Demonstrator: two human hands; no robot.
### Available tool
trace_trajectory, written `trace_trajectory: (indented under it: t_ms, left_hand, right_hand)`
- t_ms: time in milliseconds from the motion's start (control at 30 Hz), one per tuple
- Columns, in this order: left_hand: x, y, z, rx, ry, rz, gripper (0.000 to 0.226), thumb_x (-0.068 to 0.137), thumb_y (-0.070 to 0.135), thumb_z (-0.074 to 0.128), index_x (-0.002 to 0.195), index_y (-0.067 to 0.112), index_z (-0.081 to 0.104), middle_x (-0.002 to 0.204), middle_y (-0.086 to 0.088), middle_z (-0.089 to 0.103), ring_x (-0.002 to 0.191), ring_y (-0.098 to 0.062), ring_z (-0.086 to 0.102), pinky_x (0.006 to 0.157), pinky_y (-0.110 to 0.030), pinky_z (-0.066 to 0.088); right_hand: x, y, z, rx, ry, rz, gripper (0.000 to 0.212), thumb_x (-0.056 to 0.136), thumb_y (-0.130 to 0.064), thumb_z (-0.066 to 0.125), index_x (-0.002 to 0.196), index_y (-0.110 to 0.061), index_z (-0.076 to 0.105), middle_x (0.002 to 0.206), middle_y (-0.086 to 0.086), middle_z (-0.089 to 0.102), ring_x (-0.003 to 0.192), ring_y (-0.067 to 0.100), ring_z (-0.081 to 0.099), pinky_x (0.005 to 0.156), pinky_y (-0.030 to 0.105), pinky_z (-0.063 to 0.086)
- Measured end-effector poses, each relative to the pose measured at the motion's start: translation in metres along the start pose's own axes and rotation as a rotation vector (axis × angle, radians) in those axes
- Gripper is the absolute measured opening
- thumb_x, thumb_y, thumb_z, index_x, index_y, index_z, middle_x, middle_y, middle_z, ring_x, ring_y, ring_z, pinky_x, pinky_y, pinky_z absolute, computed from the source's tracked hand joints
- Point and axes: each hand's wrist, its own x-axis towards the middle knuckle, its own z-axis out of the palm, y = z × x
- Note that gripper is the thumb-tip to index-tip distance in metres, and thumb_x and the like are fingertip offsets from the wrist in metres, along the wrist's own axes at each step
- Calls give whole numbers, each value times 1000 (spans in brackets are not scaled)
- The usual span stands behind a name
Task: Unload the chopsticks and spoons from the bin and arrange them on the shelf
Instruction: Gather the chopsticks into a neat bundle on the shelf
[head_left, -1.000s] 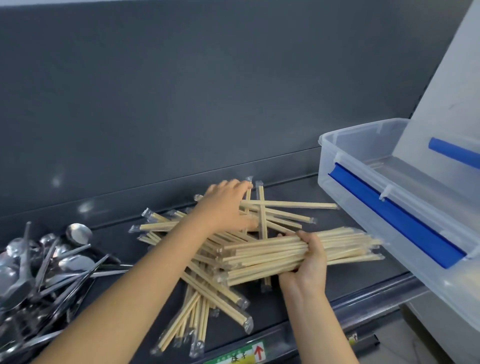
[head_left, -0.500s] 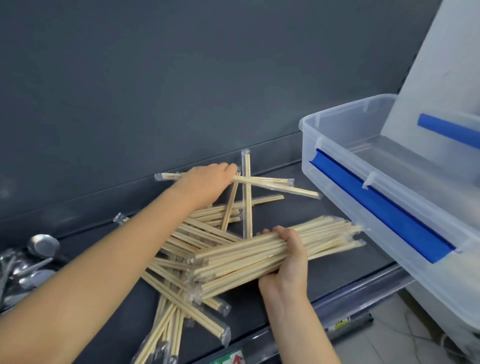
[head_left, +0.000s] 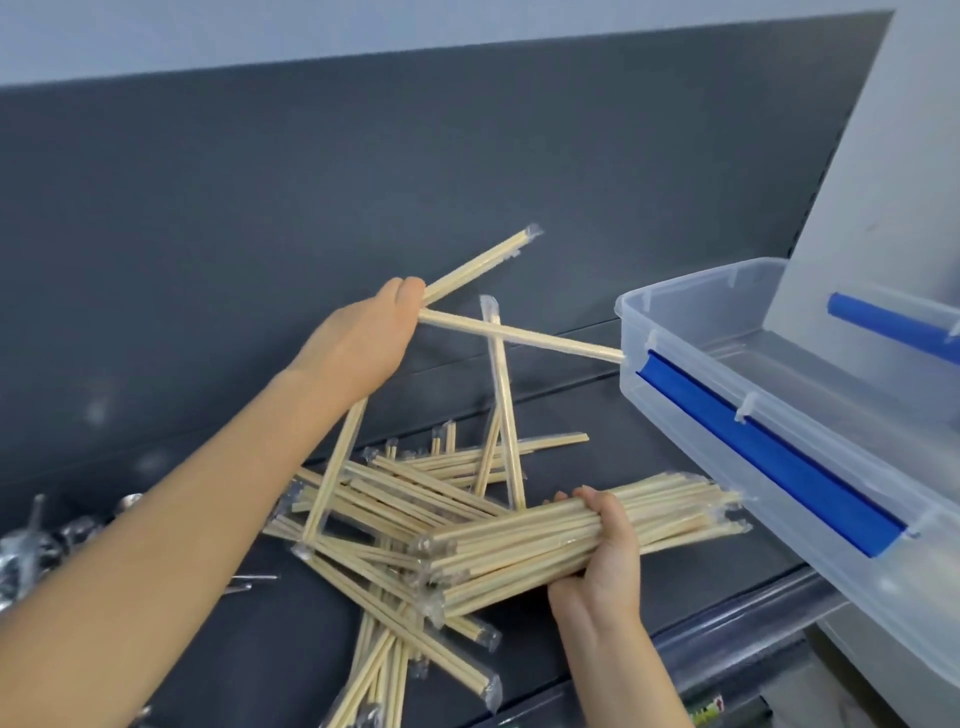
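Wrapped wooden chopsticks lie in a loose pile on the dark shelf. My left hand is raised above the pile and grips a few wrapped chopsticks that splay out up, right and down. My right hand holds a thick bundle of chopsticks lying roughly level just above the shelf's front. Metal spoons show at the far left edge. The clear plastic bin with blue latches stands at the right and looks empty.
The shelf's dark back panel rises right behind the pile. A metal front rail runs along the shelf edge. The bin overhangs the shelf's right end. A grey upright panel stands behind the bin.
My left hand has lifted from the pile with a few chopsticks, which now fan out in the air. My right hand keeps its bundle in nearly the same place.
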Motion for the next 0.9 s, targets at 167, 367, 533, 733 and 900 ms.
trace_trajectory:
  t_ms: [167,367,533,733,900]
  left_hand:
    - [-2,-12,-20,-460,173,-171,18,103,22,30,110,11,43,93,-7,49,77,-25,49,69,-43,44]
    - [-21,-12,-25,-844,109,-191,17,103,27,33,106,16,46,80,2,46,61,-15,41,59,-40,42]
    - [-24,15,-25,-1312,218,-252,17,103,25,36,103,23,53,76,5,41,51,-8,33,48,-23,35]
    - [-23,41,-3,-1278,234,-318,25,103,29,33,102,9,49,72,5,41,52,-12,35,52,-34,38]
    - [-32,57,29,-1427,95,-417,23,103,25,34,93,15,51,71,3,42,50,-10,34,53,-32,32]
  right_hand:
    - [-4,-1,2,5,2,-17,9,77,-6,64,76,-14,59,73,5,61,69,18,61,76,35,51]
    - [-19,-5,16,-101,-85,-77,10,78,-7,66,85,-12,61,78,7,64,71,22,63,69,37,52]
    - [-38,5,34,-231,-282,43,4,75,-8,64,75,-8,60,67,9,60,61,23,59,64,35,52]
    - [-46,25,41,-304,-460,286,32,68,-28,78,81,0,68,73,13,62,63,25,61,64,36,53]
    - [-52,27,43,-506,-533,359,33,58,-11,80,86,-1,66,71,15,61,59,24,61,58,33,54]
